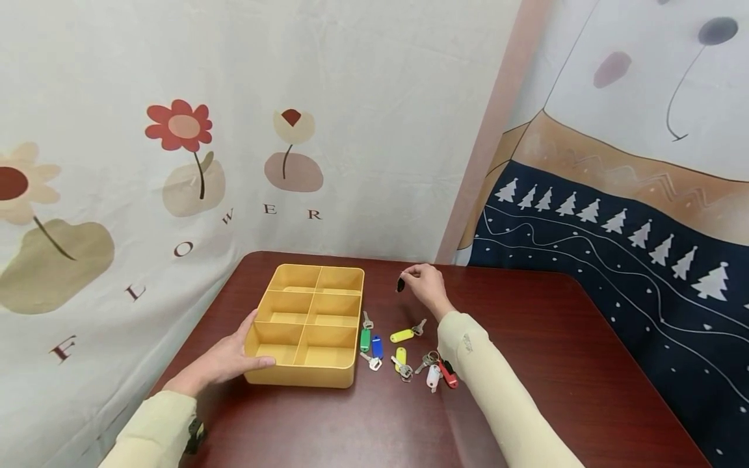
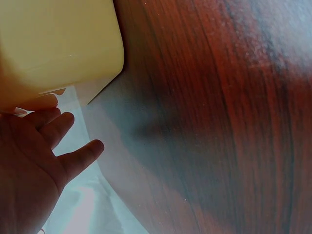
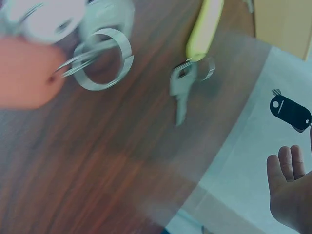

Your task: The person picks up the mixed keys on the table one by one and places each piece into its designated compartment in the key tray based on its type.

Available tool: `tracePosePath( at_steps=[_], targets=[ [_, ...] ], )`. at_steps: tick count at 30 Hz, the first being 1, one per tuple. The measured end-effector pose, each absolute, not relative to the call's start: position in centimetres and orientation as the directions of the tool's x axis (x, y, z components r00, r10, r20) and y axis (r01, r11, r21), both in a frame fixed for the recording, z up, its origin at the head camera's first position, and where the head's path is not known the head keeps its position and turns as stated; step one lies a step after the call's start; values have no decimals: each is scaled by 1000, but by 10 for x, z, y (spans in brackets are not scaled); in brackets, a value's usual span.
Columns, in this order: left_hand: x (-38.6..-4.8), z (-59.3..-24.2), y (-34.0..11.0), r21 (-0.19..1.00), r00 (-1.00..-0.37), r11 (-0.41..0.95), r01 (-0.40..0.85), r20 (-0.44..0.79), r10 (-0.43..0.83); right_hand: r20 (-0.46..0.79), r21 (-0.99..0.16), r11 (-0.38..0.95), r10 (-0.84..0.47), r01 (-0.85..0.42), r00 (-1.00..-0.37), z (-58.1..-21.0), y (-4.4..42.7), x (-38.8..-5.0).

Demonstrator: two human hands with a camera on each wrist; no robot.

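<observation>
the right hand (image 1: 426, 286) pinches a black key tag (image 1: 400, 285) above the counter (image 1: 526, 364), right of the yellow box (image 1: 298, 377). the left hand (image 1: 234, 354), fingers spread, touches the box's near left corner. beside it lie keys (image 1: 375, 363) with green, blue, white, red and yellow tags (image 1: 402, 336).

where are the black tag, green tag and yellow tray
Black tag (image 3: 291, 112), right wrist view: on its flat face
Green tag (image 1: 365, 340), head view: on its middle
Yellow tray (image 1: 301, 376), head view: on its front wall
</observation>
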State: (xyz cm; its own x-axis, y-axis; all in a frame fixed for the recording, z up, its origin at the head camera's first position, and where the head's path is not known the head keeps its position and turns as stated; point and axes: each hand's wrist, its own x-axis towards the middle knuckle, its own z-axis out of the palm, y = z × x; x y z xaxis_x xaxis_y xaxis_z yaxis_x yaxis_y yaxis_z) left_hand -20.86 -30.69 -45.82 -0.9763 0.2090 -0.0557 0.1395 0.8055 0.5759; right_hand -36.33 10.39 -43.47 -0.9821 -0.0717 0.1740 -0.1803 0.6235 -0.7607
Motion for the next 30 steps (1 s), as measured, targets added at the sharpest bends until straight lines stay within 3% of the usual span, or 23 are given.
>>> tracePosePath(
  at_steps=[30],
  targets=[
    [-206, -458, -306, 595, -980, 795, 121, -56, 191, 227, -794, 538, -169, -282, -959, -403, 7, -367]
  ],
)
